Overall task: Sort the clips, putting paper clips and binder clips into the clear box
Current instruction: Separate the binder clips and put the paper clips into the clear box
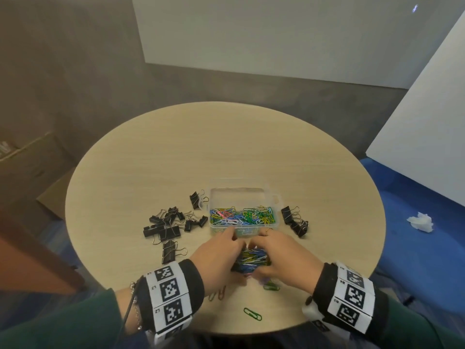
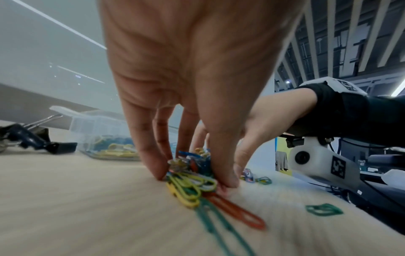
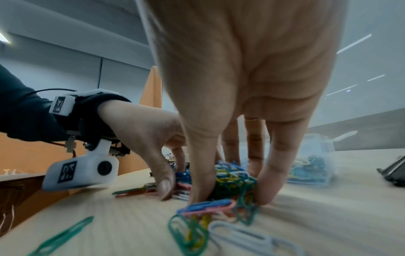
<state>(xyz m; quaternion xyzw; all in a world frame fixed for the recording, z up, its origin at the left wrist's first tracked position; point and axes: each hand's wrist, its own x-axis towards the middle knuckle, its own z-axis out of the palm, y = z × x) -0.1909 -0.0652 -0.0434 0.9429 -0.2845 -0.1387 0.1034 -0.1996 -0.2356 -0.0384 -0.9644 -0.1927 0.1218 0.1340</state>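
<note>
Both hands gather a heap of coloured paper clips just in front of the clear box.

On the round table (image 1: pixel 156 157), a cluster of black binder clips (image 1: pixel 167 224) lies left of the clear box (image 1: pixel 242 197), which holds only mixed coloured paper clips; more binder clips (image 1: pixel 294 221) sit to its right. The left hand (image 1: pixel 218 258) and right hand (image 1: pixel 281 258) pinch the paper-clip heap (image 1: pixel 253 258) between them, fingertips down on the wood. The head view alone shows a stray green paper clip (image 1: pixel 252 314) near the table edge; the left wrist view shows curled fingers (image 2: pixel 151 155) clamping yellow clips; the right wrist view shows the thumb (image 3: pixel 200 173) and fingers squeezing the tangle.
</note>
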